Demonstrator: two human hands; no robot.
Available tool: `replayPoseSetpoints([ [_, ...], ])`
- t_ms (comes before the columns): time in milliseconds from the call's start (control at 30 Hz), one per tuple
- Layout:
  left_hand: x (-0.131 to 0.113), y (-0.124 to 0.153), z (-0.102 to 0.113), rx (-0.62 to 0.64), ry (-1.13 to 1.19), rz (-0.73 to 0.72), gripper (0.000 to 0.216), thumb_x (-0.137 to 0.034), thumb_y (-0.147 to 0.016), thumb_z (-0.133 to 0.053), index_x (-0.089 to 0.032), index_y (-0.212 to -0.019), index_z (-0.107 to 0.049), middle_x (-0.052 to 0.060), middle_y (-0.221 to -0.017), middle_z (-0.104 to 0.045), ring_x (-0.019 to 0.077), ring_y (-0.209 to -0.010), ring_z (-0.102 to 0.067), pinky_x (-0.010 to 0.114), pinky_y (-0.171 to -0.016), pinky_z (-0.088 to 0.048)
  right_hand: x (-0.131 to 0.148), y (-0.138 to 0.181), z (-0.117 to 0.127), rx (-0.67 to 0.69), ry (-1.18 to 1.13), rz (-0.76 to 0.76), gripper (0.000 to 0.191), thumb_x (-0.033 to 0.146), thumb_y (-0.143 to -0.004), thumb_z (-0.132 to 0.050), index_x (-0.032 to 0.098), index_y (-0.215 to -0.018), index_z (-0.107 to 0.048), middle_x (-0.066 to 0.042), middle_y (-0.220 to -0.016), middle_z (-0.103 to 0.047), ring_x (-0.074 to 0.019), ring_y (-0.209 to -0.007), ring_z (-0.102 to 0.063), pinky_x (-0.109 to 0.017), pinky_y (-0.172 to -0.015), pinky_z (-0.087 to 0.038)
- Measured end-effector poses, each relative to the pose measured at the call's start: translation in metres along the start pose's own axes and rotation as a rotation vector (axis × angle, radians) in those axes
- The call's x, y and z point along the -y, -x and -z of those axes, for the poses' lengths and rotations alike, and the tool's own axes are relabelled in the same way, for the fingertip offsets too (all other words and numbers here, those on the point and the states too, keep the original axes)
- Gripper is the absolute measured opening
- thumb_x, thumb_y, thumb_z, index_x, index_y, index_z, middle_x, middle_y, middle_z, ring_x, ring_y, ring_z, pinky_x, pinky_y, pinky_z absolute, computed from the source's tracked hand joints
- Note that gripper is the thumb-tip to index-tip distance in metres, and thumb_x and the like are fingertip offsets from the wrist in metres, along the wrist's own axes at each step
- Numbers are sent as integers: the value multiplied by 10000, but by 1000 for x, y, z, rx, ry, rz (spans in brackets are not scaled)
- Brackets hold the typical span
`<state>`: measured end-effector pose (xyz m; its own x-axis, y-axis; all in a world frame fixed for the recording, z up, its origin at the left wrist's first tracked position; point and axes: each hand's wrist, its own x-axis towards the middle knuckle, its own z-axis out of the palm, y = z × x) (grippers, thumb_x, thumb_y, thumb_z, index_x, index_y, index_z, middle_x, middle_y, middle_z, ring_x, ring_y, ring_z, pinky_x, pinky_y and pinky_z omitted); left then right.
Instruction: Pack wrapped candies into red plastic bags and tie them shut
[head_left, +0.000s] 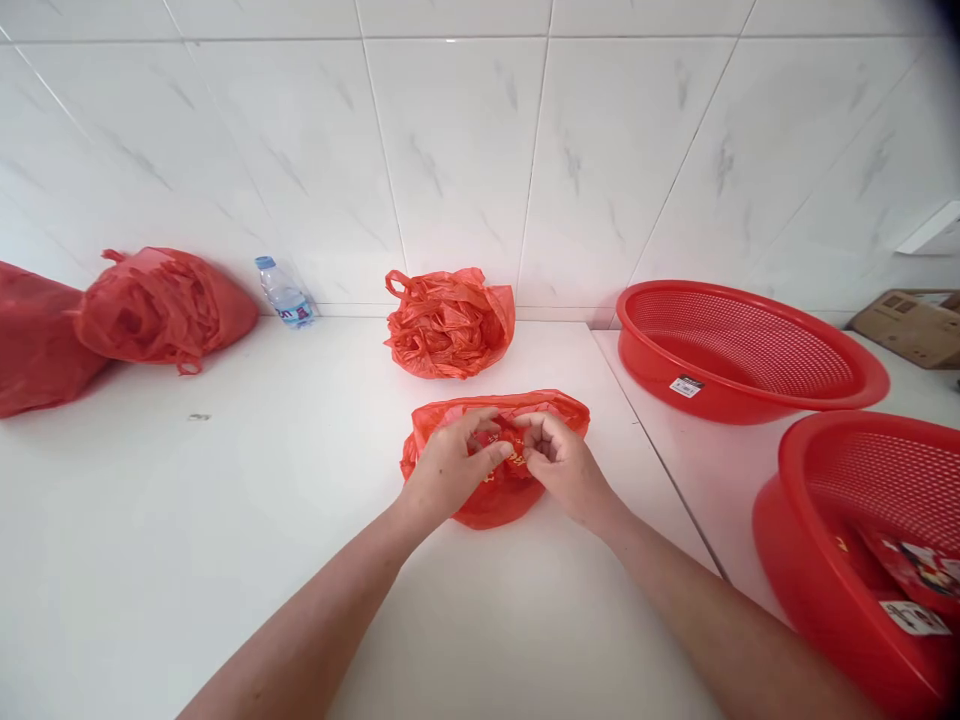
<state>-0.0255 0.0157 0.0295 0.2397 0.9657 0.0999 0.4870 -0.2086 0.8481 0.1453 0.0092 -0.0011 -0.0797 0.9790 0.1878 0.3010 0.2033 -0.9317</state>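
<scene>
An open red plastic bag (487, 513) lies on the white table in front of me, its mouth spread toward the back. Over its opening, my left hand (457, 460) and my right hand (562, 455) face each other with thumbs and fingers pinched. Between them is a small red packet with gold print (514, 455), gripped from both sides. The fingers cover part of it, and its lower part blends into the red of the bag. Just behind stands a bunched-up red plastic bag (450, 325), with a loop handle sticking up, touched by neither hand.
Two red plastic baskets stand on the right: the far basket (652, 360) and the near basket (787, 520), which holds red printed packets. A water bottle (285, 295) leans at the wall, beside full red bags (165, 310). A cardboard box (907, 330) sits far right.
</scene>
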Motion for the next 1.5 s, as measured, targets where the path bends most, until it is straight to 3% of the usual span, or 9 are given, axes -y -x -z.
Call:
replayPoseSetpoints([
  [133,8,-1,-16,101,67,-3,269,-285,-799,-559,-263,-1054,-644,-9,-943,-688,160,-812,-624,275,-728,-503,-6,6,-2,-45,33,104,291,172,-782,-473,217,-1066,-520,8,-799,-554,-123,-719,-558,-267,-671,-501],
  [300,20,5,-13,-60,-19,-7,189,-253,-796,-543,-252,-959,-641,-12,-964,-678,152,-814,-618,269,-723,-499,-12,1,8,-185,309,319,200,182,-837,-475,222,-1008,-569,-44,-940,-598,-158,-848,-586,-296,-741,-504],
  [400,26,6,-4,-105,-85,-2,180,-273,-816,-518,-251,-957,-629,-17,-922,-677,146,-790,-615,261,-694,-498,-16,-3,13,-208,454,370,192,171,-861,-452,224,-974,-597,-44,-969,-625,-160,-883,-598,-300,-790,-490],
  [667,31,5,1,-205,-186,-180,186,-205,-844,-468,-223,-940,-627,5,-892,-676,149,-810,-623,262,-716,-510,-30,-1,5,-72,802,172,240,334,-852,-538,224,-1052,-615,-41,-976,-618,-170,-744,-617,-284,-583,-450],
  [833,34,3,-1,-312,-345,-325,145,-197,-838,-509,-216,-924,-624,7,-857,-680,161,-807,-625,276,-707,-517,-28,-3,3,-62,819,102,150,298,-822,-570,216,-941,-609,-12,-944,-596,-141,-714,-600,-263,-572,-418],
  [1033,38,3,-2,-346,-527,-508,161,-175,-860,-487,-206,-970,-600,24,-920,-673,167,-825,-607,282,-710,-505,-27,-4,5,-65,765,28,122,283,-744,-613,213,-792,-525,22,-828,-604,-133,-683,-577,-250,-560,-379],
  [1267,37,4,-4,-297,-507,-514,126,-234,-869,-511,-215,-952,-603,23,-934,-650,156,-855,-597,264,-718,-505,-25,2,9,-41,678,-38,145,271,-737,-566,227,-739,-428,64,-641,-558,-117,-535,-508,-239,-506,-327],
  [1500,40,1,-2,-322,-457,-512,172,-110,-860,-448,-197,-939,-574,29,-899,-629,156,-845,-575,278,-724,-494,-25,2,11,-22,630,-58,81,228,-753,-540,225,-830,-512,31,-788,-634,-122,-626,-558,-241,-550,-353],
])
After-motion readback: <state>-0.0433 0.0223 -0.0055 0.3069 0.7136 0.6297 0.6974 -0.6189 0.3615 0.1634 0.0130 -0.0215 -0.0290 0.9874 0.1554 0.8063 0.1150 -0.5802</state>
